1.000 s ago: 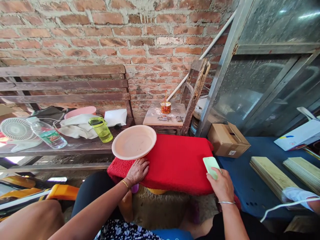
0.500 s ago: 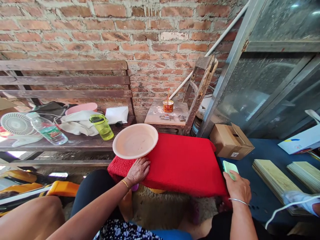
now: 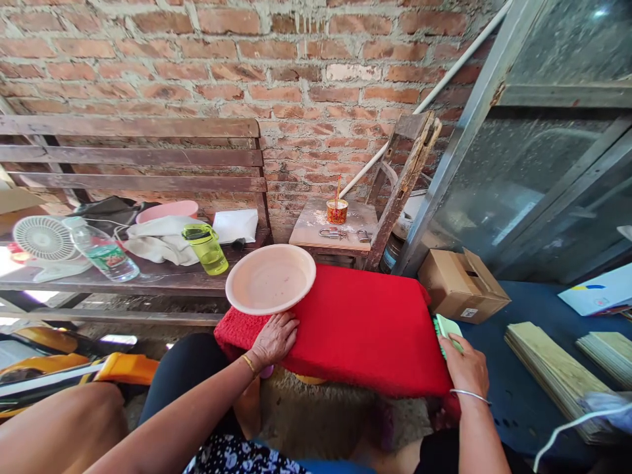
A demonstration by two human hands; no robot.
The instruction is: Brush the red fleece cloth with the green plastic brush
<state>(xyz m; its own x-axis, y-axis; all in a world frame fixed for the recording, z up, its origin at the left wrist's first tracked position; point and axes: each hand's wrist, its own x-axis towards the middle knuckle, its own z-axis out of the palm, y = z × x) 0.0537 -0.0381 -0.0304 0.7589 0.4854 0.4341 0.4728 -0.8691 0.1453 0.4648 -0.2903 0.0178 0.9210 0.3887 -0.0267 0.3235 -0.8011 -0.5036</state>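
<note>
A red cloth [image 3: 360,322] covers a low table or stool in front of me. My left hand [image 3: 275,337] lies flat on its near left part, fingers stretched out, holding nothing. Just beyond the fingertips stands a pale pink plastic basin [image 3: 270,280]; whether they touch its rim I cannot tell. At the cloth's right end, my right hand [image 3: 467,365] is closed around a light green scrub brush [image 3: 448,326]. Green bristles show on the brush's left side, against or close to the cloth's edge.
Left, a wooden bench [image 3: 162,280] bears a fan [image 3: 47,237], a water bottle [image 3: 106,250] and a green drinking bottle [image 3: 206,249]. Behind, a chair [image 3: 309,234] holds a small red pot [image 3: 337,212]. A cardboard box [image 3: 459,283] and stacked strips [image 3: 553,368] lie right.
My right hand has turned the brush and brought it slightly left to the cloth's edge, so its bristles now show. The left hand stays in place. The view has shifted a little.
</note>
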